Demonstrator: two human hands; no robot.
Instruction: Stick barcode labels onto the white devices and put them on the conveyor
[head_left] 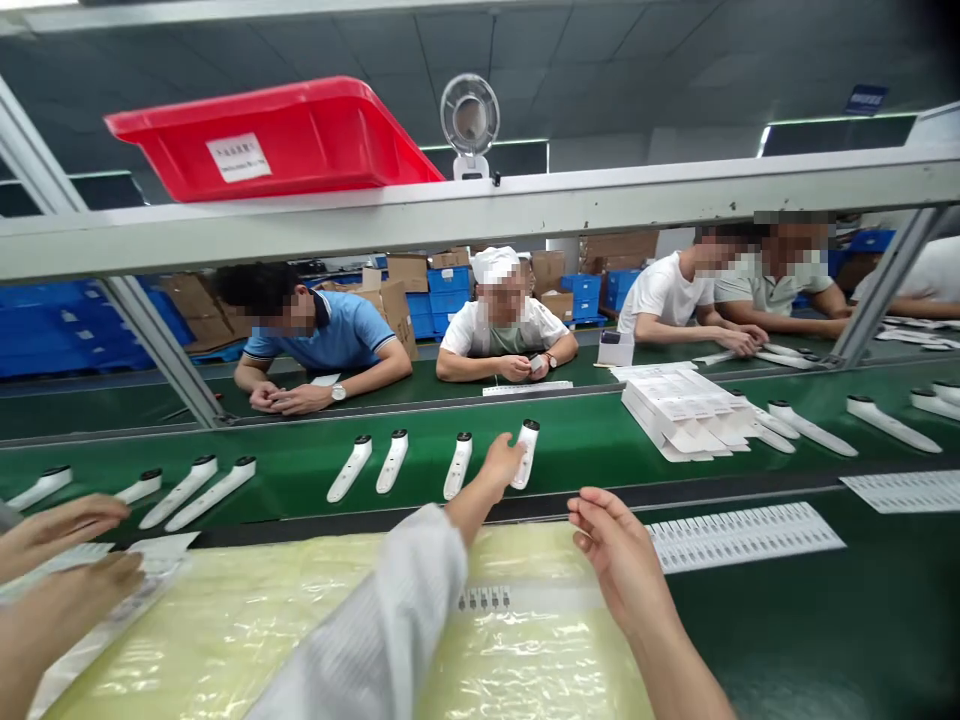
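Observation:
My left hand (pixel 499 465), in a white sleeve, reaches over the green conveyor belt (pixel 300 450), its fingertips against a white handheld device with a black tip (pixel 526 455). That device lies nearly upright in the picture, in a row with several alike (pixel 394 462). My right hand (pixel 619 555) hangs above the belt's near edge, fingers loosely curled, holding nothing. Beneath both hands lies a yellowish plastic sheet (pixel 540 665) with a small strip of labels (pixel 484 598) on it. White label sheets (pixel 742 535) lie to the right.
A co-worker's two hands (pixel 64 540) hold a label sheet at the left edge. White cartons (pixel 682 415) stand on the belt to the right. A grey metal shelf rail (pixel 480 210) with a red plastic tray (pixel 274 140) crosses above. Seated workers, blue crates and cardboard boxes lie beyond.

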